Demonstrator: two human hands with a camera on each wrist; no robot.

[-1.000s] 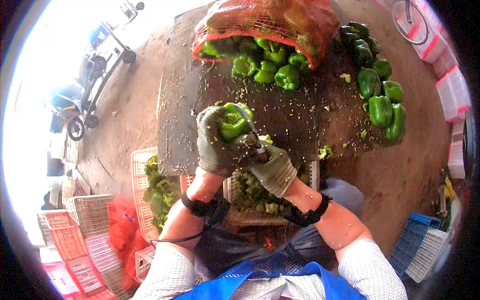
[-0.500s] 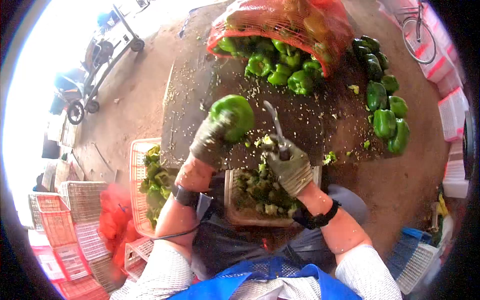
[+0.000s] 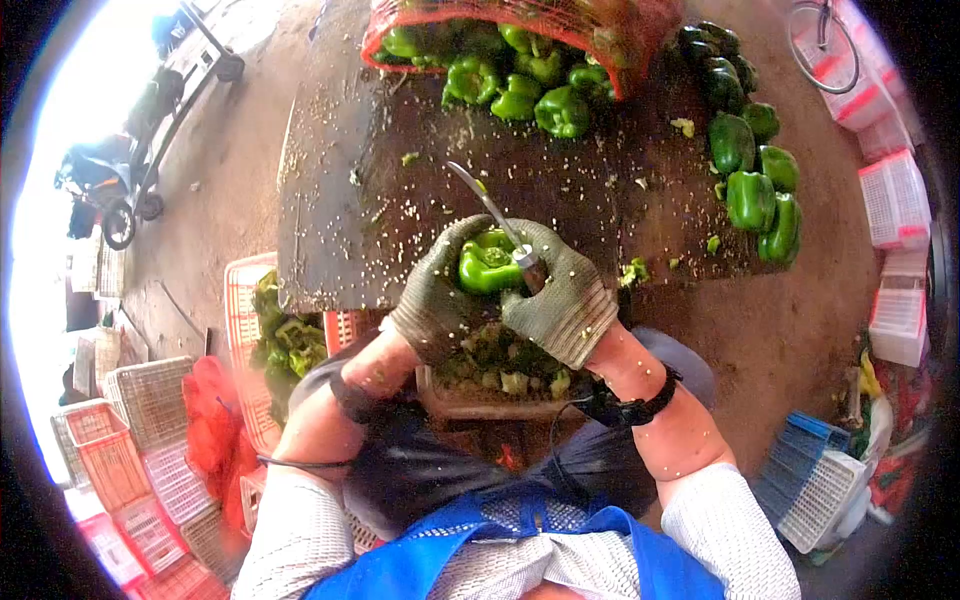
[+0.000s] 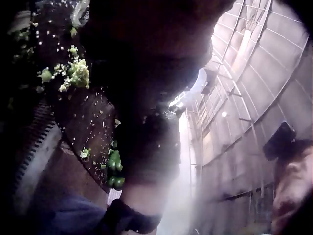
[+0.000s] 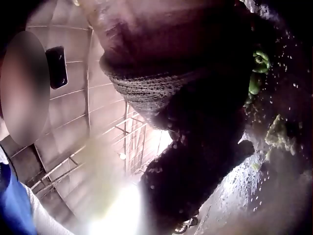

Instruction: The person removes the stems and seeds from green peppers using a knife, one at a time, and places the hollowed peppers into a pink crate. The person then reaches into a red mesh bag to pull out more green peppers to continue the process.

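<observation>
Both hands wear grey-green knit gloves and meet over the near edge of a dark board (image 3: 350,230). My left hand (image 3: 432,295) grips a green bell pepper (image 3: 480,277), its stem end facing up. In my right hand (image 3: 568,305) is a knife with a curved blade (image 3: 477,192), the handle held in the fist and the blade pointing forward and left above the pepper. The right fingers press close against the pepper's right side. In both wrist views the gloves are dark and hide the pepper.
Green peppers (image 3: 515,97) spill from a red mesh bag (image 3: 620,45) at the back. More peppers (image 3: 750,200) line the board's right side. Seeds and scraps litter the board. A crate of trimmings (image 3: 470,408) sits below the hands, another crate (image 3: 240,300) at left.
One second ago the blade was at the pepper; half a second ago the hands were apart, the pepper blurred in the left. Now they are together again, the blade pointing away above the pepper.
</observation>
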